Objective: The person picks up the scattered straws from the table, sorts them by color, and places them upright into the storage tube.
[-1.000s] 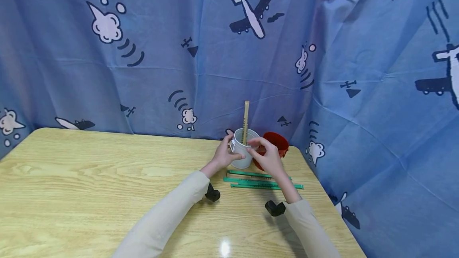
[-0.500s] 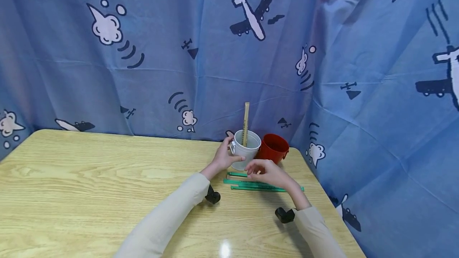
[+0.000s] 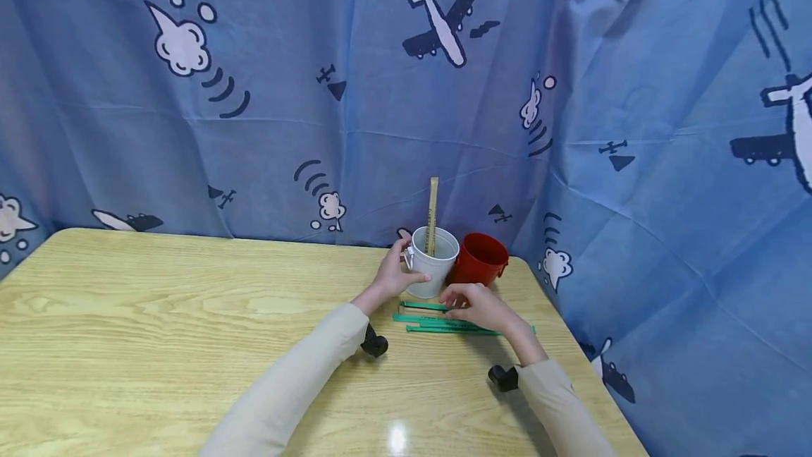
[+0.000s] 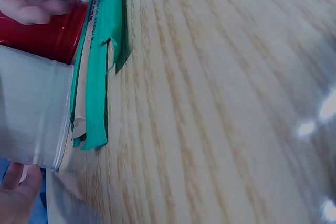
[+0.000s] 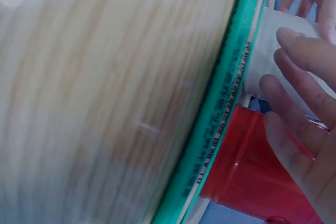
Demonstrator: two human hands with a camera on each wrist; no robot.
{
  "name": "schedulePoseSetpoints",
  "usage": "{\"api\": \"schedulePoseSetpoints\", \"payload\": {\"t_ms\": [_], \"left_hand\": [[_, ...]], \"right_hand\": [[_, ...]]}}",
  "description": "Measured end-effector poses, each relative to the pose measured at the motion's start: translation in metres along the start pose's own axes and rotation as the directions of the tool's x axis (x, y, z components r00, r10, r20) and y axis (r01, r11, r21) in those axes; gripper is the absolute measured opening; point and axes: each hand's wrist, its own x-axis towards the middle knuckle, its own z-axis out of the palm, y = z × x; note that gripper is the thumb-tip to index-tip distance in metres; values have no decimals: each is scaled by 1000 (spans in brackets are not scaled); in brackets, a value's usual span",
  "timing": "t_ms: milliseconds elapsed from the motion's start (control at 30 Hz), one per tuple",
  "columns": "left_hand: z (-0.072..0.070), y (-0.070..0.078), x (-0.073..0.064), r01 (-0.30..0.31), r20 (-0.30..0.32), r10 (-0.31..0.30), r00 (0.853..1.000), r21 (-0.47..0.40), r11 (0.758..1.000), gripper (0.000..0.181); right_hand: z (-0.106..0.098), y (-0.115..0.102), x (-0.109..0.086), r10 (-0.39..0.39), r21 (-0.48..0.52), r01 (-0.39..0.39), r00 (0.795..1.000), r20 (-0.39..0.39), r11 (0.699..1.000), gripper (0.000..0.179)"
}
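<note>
My left hand (image 3: 389, 277) grips a small white bucket (image 3: 431, 263), its thumb on the near side and fingers round by the handle. A long beige printed stick packet (image 3: 431, 214) stands in that bucket, leaning on its rim. Over several long green stick packets (image 3: 421, 319) on the table, my right hand (image 3: 476, 305) hovers with relaxed, bent fingers. In the right wrist view its spread fingers (image 5: 299, 85) hold nothing, beside a green packet (image 5: 218, 103). A beige packet (image 4: 86, 72) lies among the green ones in the left wrist view.
Just right of the white bucket stands a red bucket (image 3: 478, 259), close to the table's back right corner. The wooden table (image 3: 190, 316) extends far to the left. A blue patterned curtain (image 3: 266, 90) hangs behind and along the right side.
My right hand has come down from the white bucket's rim to the green stick packets, its fingers bending inward. My left hand keeps its hold on the white bucket.
</note>
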Motion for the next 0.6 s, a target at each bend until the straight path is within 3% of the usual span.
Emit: {"api": "schedulePoseSetpoints", "payload": {"t_ms": [233,600], "left_hand": [[-1,0,0,5,0,-5,1000,-1,1000,82],[-1,-1,1,-5,13,5,1000,-14,1000,82]], "right_hand": [[3,3,6,29,-73,-27,999,20,997,17],[6,6,13,15,-164,-8,999,38,986,18]]}}
